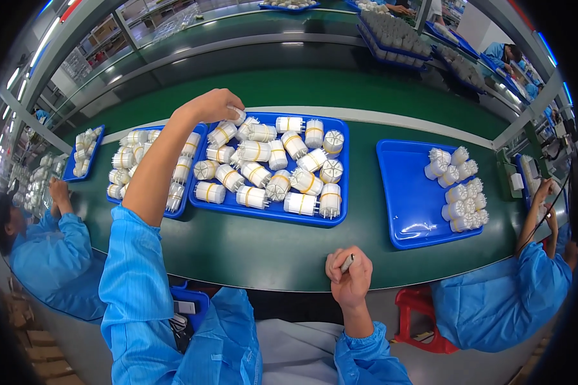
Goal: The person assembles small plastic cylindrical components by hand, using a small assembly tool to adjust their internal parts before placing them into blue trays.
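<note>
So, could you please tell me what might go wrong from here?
The left hand grips a white part amid a jumble in the middle tray; lifting it could set neighbours rolling.

The left forearm crosses over the filled left tray, so it might brush parts there.

The right hand holds a slim tool with its end exposed; it could scratch a part.

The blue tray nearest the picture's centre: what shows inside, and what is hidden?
Heaped white cylinders, most with yellow bands, lie in the tray. The left hand partly covers one; anything beneath them is hidden.
</note>
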### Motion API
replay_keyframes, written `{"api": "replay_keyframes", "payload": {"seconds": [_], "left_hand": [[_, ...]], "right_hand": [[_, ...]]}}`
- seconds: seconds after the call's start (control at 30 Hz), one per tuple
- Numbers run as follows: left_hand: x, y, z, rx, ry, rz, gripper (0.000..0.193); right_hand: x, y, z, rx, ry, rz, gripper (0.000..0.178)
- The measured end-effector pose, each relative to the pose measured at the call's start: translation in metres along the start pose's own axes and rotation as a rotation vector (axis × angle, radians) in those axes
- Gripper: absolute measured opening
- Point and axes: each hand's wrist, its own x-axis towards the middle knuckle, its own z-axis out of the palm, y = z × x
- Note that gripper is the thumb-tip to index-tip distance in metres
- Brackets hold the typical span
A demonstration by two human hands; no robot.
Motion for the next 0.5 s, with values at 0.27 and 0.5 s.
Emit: {"api": "replay_keyframes", "payload": {"seconds": [0.27,0.5], "left_hand": [[0.019,0.022,-0.004,0.258,-0.153,-0.036,0.026],[0.009,0.038,0.009,0.373,-0.054,0.022,0.033]], "right_hand": [[-0.002,0.001,-0.001,-0.033,0.005,0.004,0.041],[-0.007,0.003,-0.007,-0.051,0.02,0.058,0.042]]}}
